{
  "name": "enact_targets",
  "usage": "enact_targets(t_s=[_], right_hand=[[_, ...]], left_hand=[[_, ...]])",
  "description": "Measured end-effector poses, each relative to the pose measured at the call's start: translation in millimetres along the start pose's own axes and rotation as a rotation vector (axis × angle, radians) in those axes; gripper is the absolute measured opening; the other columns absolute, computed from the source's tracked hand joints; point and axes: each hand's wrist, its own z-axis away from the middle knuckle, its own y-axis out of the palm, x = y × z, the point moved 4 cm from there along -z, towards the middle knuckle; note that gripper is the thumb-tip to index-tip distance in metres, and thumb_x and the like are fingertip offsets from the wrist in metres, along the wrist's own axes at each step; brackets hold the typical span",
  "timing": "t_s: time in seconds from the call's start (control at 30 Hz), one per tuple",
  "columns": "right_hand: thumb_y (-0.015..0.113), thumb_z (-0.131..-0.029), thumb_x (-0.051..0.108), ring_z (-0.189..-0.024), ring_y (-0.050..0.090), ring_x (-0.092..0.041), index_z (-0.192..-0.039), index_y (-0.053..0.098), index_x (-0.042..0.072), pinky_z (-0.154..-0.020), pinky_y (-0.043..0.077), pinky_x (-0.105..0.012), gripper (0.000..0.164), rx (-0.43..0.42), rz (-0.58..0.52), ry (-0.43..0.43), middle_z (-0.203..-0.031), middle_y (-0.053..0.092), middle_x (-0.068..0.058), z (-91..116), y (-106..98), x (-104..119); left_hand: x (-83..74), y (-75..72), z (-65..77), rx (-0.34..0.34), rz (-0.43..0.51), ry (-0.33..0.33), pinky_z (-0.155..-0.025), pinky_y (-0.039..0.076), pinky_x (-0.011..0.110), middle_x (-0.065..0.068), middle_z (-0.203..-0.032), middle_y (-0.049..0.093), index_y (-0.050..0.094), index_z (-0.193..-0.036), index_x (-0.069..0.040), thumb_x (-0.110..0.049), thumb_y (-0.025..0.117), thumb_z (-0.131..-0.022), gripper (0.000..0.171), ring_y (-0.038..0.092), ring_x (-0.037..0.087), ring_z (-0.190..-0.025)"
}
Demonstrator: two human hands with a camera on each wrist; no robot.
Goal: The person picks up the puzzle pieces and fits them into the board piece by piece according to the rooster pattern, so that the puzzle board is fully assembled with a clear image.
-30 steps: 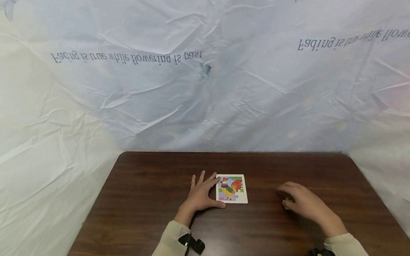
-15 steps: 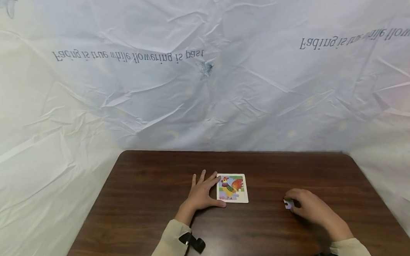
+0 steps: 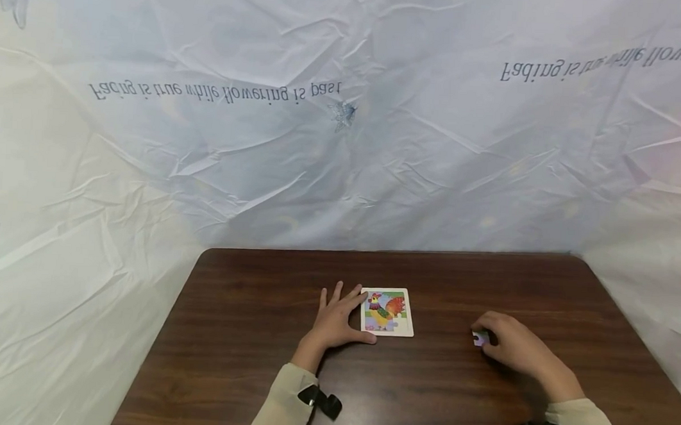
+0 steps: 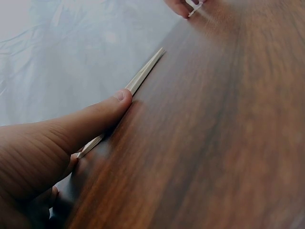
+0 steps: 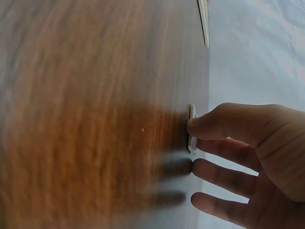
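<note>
A jigsaw puzzle board (image 3: 379, 327) with a white frame and a rooster picture lies on the table; its lower right part shows a bare white gap. My left hand (image 3: 333, 324) rests at its left side, fingers spread, with the thumb at the near edge and the index fingertip at the left edge. In the left wrist view the thumb (image 4: 102, 114) touches the board's thin side. To the right, my right hand (image 3: 509, 342) pinches a small purple and green puzzle piece (image 3: 480, 338) between thumb and fingers, close over the table. In the right wrist view the thumb covers part of the piece (image 5: 193, 143).
The dark brown wooden table (image 3: 423, 390) has rounded far corners. A pale printed sheet (image 3: 342, 174) hangs behind it and along both sides. Black straps with small devices sit at both wrists, the left device (image 3: 320, 401) close over the table.
My right hand has moved slightly right and turned, so more of the puzzle piece shows in its fingers. The left hand and the puzzle board have stayed in place.
</note>
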Motion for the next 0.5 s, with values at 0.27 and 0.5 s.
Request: enact_targets(t_s=[0.27,0.5], right_hand=[[0.083,-0.087,0.003,-0.095,0.069,-0.023,-0.113,0.076,0.005,-0.076,0.059,-0.042,0.027,-0.055,-0.003,-0.012,-0.111,0.07,-0.004,1,3,3],[0.082,-0.089,0.004,-0.098,0.069,-0.023,-0.113,0.076,0.007,-0.079,0.06,-0.043,0.025,-0.081,-0.021,-0.023,-0.113,0.07,-0.002,-7,6,15]], left_hand=[[-1.7,-0.3,0.0,-0.007,0.018,0.003,-0.126,-0.006,0.066,-0.002,-0.173,0.029,0.043,-0.164,-0.026,-0.063,0.088,-0.077,0.105,0.005,0.038,-0.163],[-1.1,-1.6,-0.6,-0.006,0.016,0.002,-0.126,-0.006,0.067,-0.001,-0.173,0.029,0.044,-0.164,-0.025,-0.062,0.089,-0.076,0.105,0.005,0.038,-0.162]])
